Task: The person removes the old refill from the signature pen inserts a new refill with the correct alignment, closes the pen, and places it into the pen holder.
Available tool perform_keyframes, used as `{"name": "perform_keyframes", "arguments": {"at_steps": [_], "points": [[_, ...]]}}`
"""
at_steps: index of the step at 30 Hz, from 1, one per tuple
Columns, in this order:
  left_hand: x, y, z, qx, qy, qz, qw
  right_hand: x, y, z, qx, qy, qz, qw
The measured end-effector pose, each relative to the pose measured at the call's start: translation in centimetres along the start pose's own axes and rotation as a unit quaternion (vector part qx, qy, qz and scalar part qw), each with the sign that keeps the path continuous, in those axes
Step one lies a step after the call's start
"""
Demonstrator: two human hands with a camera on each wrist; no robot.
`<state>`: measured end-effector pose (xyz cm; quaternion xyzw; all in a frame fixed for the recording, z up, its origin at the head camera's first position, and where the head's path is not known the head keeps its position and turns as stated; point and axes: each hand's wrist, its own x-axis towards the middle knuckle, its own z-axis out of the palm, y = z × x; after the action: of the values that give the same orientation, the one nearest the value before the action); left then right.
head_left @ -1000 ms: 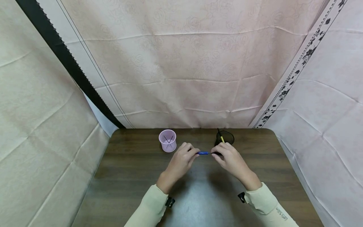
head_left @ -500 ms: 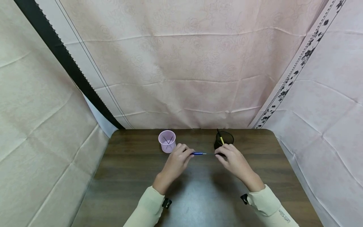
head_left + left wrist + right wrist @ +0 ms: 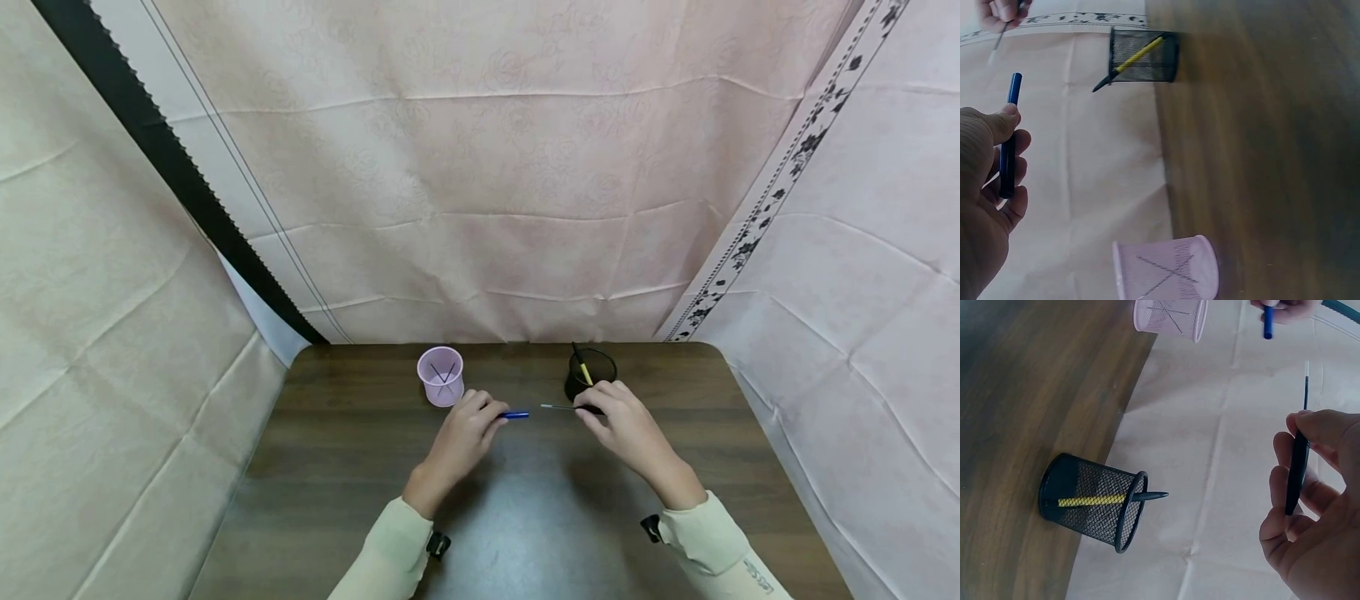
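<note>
My left hand [image 3: 459,429] grips a blue pen barrel [image 3: 1014,90], dark toward its lower end in the left wrist view. The barrel's free end points at my right hand [image 3: 626,429]. That hand pinches a black tapered pen section [image 3: 1298,467] between thumb and fingers. Out of this section sticks a thin refill [image 3: 1307,390] with a pale translucent end. Barrel and refill are apart, with a small gap between them, above the table. Just behind my right hand stands a black mesh pen cup [image 3: 1105,526] holding a yellow-and-black pen [image 3: 585,372].
A pink cup [image 3: 442,379] with dark crossed lines stands behind my left hand, near the rear edge of the brown wooden table [image 3: 360,475]. Pale patterned cloth [image 3: 480,167] hangs behind the table and on both sides.
The hands have drawn apart, the left moving left and slightly nearer, the right slightly right. The blue barrel has slid off the refill, and the refill's end now shows free.
</note>
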<state>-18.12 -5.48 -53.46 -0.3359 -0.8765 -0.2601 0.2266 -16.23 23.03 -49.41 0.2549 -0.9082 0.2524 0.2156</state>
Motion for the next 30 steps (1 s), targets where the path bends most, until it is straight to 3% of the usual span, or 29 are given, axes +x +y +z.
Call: {"name": "perform_keyframes", "arguments": {"at_steps": [13, 25, 30], "points": [[-2.5, -1.4, 3.7, 0.028, -0.056, -0.012, 0.998, 0.2, -0.3, -0.1, 0.011, -0.005, -0.004, 0.9999], [-5.5, -2.0, 6.9, 0.037, -0.142, -0.043, 0.9882, 0.2, -0.3, 0.2, 0.015, -0.01, -0.006, 0.9998], [-6.6, -2.0, 7.9, 0.034, -0.154, -0.047, 0.9863, 0.3, -0.3, 0.3, 0.015, -0.01, -0.01, 0.9998]]}}
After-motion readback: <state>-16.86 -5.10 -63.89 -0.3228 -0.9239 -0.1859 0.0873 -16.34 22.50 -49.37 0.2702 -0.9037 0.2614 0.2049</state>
